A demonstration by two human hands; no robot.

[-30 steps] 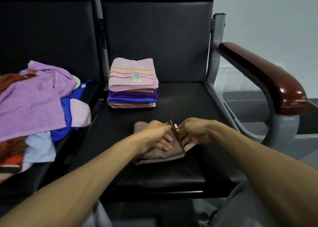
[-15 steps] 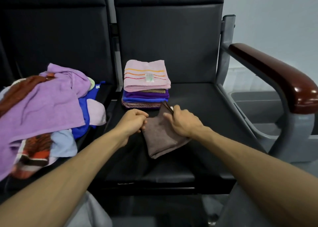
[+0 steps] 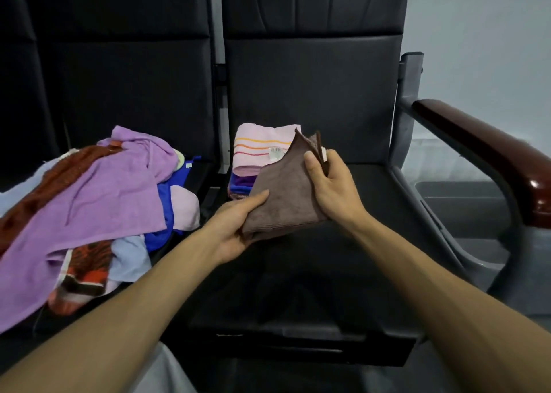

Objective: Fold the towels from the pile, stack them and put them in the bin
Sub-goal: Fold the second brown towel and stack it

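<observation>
Centrally, a folded brown towel is held above the black seat. The left hand grips its near corner and the right hand pinches its far edge, fingers curled. The folded stack lies at twelve o'clock and the unfolded pile at nine.

**Head view.** Single wide-angle camera worn on the person's head, facing forward and down onto a row of black seats, near enough that the seat cushion lies within arm's reach. The forearms enter at 7 and 5 o'clock and converge just above centre, where the left hand and right hand grip a brown towel. The seat back fills 12 o'clock. The loose towel pile lies at 9 o'clock and the wooden armrest at 3 o'clock.
</observation>
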